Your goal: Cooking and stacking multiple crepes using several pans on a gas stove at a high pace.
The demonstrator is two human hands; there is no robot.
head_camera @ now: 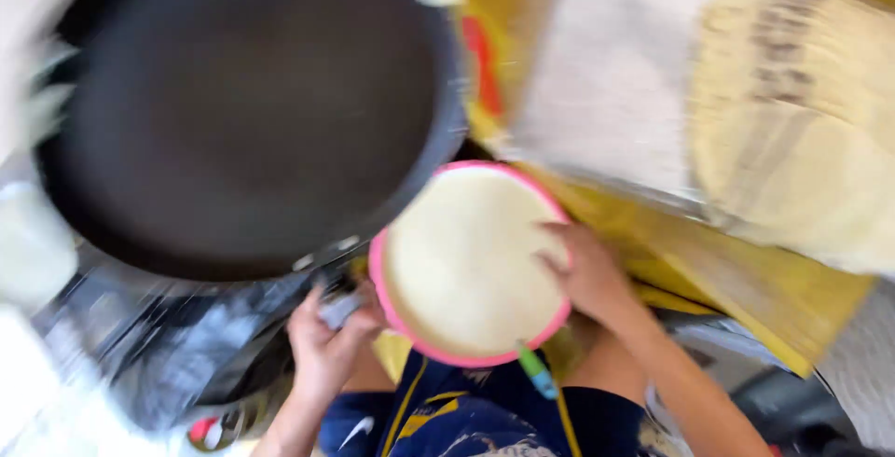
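My right hand (589,275) is on the pink-rimmed round board (468,266), fingers curled over its right edge, gripping it there, and a pale flat dough disc (461,256) covers nearly the whole face of it. The board sits just in front of my chest, tipped a little, its long axis running from upper right near the pan down toward my lap at lower left. My left hand (322,340) is down at the board's lower left edge, closed around something small and grey; the blur keeps me from telling what it is, and I cannot tell whether that hand also touches the pink rim. A green-handled tool (533,370) pokes out from under the board's bottom edge, pointing down and to the right toward my dark blue and yellow clothing (447,415). Up and left, the big black pan (247,107) fills the view, its rim just overlapping the top of the board. To the right lies a pale grey slab (611,75), and beyond it a stack of cooked flatbreads (797,112) with brown marks, resting on yellow cloth (746,280). Everything is smeared with motion.
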